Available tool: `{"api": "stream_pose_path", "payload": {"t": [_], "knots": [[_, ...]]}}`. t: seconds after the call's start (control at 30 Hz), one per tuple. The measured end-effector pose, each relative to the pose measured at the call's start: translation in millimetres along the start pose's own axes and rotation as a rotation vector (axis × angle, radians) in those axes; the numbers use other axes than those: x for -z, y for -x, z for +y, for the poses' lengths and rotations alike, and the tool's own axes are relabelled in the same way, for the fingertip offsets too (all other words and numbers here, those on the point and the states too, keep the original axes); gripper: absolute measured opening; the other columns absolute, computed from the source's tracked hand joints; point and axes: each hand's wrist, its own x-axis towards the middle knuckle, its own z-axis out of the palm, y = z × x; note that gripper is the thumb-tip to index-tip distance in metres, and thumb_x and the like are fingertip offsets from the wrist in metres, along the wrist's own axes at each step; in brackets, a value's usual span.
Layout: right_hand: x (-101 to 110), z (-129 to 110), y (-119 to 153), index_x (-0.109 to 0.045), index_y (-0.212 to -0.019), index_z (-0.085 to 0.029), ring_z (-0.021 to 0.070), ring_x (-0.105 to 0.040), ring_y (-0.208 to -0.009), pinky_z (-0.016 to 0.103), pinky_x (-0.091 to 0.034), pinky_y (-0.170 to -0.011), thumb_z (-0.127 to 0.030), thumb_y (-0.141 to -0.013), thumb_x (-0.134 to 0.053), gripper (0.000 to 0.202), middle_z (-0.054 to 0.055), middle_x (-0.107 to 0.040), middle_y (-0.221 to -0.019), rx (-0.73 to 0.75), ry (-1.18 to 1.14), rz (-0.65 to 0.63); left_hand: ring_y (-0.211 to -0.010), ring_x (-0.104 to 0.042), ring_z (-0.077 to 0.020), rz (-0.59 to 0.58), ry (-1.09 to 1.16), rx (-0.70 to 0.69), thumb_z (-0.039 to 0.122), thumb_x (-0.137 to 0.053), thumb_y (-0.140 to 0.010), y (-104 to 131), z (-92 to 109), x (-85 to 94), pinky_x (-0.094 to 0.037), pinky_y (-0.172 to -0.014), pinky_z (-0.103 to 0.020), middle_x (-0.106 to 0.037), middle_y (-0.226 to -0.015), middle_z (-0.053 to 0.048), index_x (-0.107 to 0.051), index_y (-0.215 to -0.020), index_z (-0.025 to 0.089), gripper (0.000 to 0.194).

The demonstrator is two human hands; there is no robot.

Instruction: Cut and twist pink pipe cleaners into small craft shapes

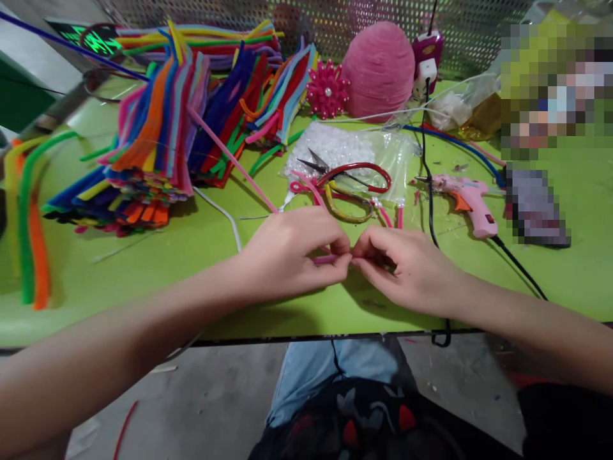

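Note:
Above the front part of the green table, my left hand (301, 249) and my right hand (407, 265) meet fingertip to fingertip. Both pinch a pink pipe cleaner (234, 161), whose long free end sticks out up and to the left behind my left hand. The bit between the fingertips is mostly hidden. Just beyond my hands lie scissors (357, 176) with red and yellow handles, partly on a clear bag of white beads (330, 148). Short pink pieces tipped with white beads (393, 214) lie by my right hand's knuckles.
Bundles of coloured pipe cleaners (158, 128) fill the left back. A pink dome (379, 70), a pink flower (327, 91) and a power plug (427, 67) stand behind. A pink glue gun (467, 199) lies right, its black cord (520, 268) running to the edge. Another cord (430, 191) passes my right hand.

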Motion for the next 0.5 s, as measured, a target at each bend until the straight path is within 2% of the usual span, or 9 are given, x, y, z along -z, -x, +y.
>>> {"api": "stream_pose_path", "payload": {"t": [0.13,0.33,0.5], "knots": [[-0.1,0.0,0.0,-0.06,-0.085,-0.015,0.0083,-0.051,-0.059,0.022,-0.035,-0.058,-0.016,-0.097,-0.062,0.012,-0.003,-0.059,-0.067,-0.048,-0.059,-0.035,-0.075,-0.064,-0.013,-0.06,0.017,-0.042,0.016,-0.06,-0.095,1.2,-4.4,3.2,-0.046,-0.071,-0.025,-0.071,-0.079,-0.002,-0.071,-0.084,0.017,0.016],[-0.8,0.0,-1.0,-0.06,-0.085,-0.016,0.0085,-0.053,-0.059,0.023,-0.036,-0.059,-0.018,-0.096,-0.062,0.012,-0.003,-0.062,-0.068,-0.112,-0.116,-0.038,-0.072,-0.064,-0.012,-0.128,0.038,-0.007,0.02,-0.059,-0.096,-1.1,-5.8,7.0,-0.043,-0.068,-0.024,-0.072,-0.081,-0.001,-0.069,-0.086,0.018,0.014],[-0.5,0.2,-0.9,-0.059,-0.085,-0.018,0.0073,-0.048,-0.056,0.023,-0.036,-0.057,-0.018,-0.095,-0.063,0.011,-0.005,-0.058,-0.065,-0.103,-0.155,0.026,-0.067,-0.059,-0.0116,-0.194,0.005,0.006,0.023,-0.051,-0.1,-2.8,-5.5,6.1,-0.039,-0.063,-0.024,-0.068,-0.078,-0.001,-0.064,-0.086,0.017,0.02]]}}
